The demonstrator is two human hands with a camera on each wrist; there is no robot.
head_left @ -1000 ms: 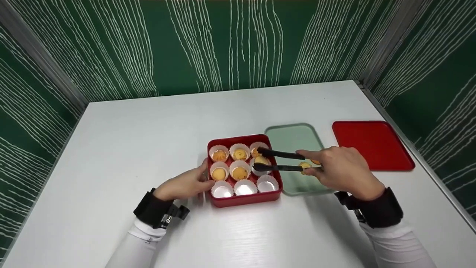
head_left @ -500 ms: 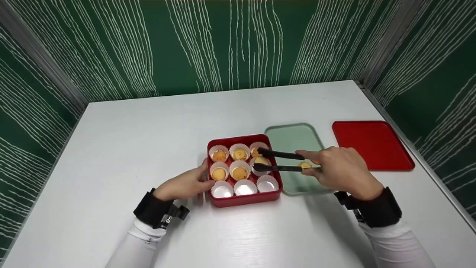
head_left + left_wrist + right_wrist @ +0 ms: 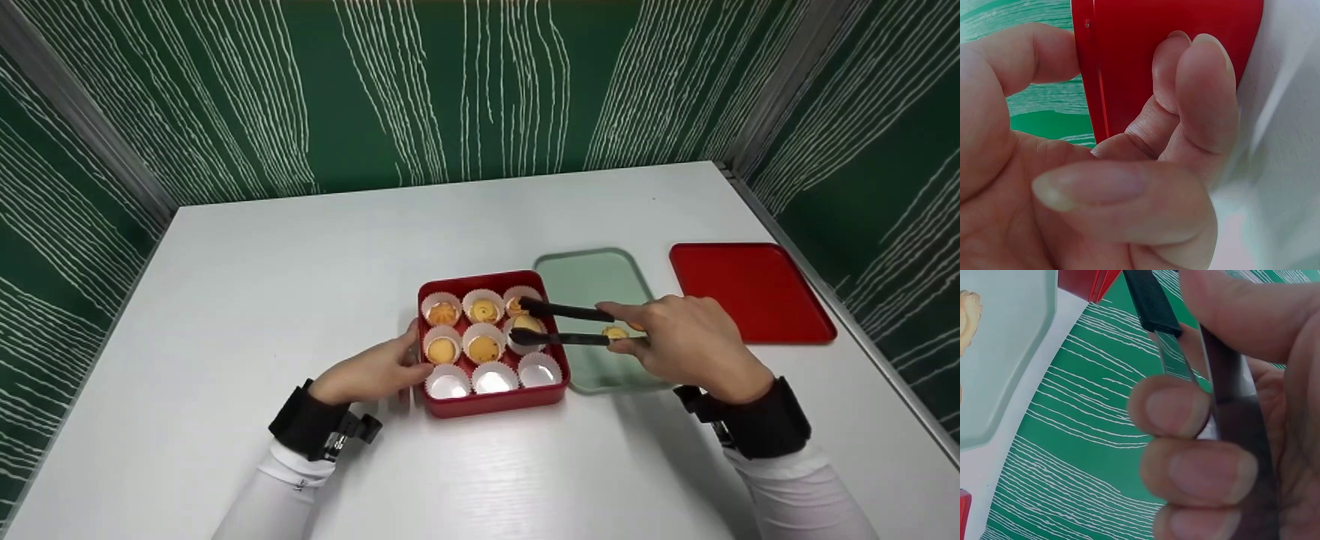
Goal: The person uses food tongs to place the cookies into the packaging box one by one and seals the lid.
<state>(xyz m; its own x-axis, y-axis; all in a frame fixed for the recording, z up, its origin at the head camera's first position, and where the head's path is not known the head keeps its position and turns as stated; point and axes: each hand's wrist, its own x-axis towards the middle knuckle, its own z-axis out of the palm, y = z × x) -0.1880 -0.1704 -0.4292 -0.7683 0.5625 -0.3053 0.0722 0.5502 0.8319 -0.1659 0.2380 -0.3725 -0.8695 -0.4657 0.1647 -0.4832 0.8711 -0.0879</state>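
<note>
A red box [image 3: 491,405] holds white paper cups in rows. The far and middle rows contain cookies, while the three near cups [image 3: 495,378] hold none. My left hand [image 3: 379,369] holds the box's left side, thumb at the rim and fingers against the outer wall [image 3: 1129,34]. My right hand [image 3: 686,341] grips black-tipped tongs [image 3: 570,339], its fingers curled round the metal arms [image 3: 1235,399]. The tong tips are spread apart over the box's right side, with a pale cookie [image 3: 527,324] between them in the middle row's right cup. The upper tip partly hides the far right cookie.
A light green tray [image 3: 592,274] with a ridged cookie [image 3: 615,334] lies right of the box, partly under the tongs and my right hand. Farther right, a red tray [image 3: 750,292] lies near the table's right edge. Green walls with white lines surround the white table [image 3: 300,262].
</note>
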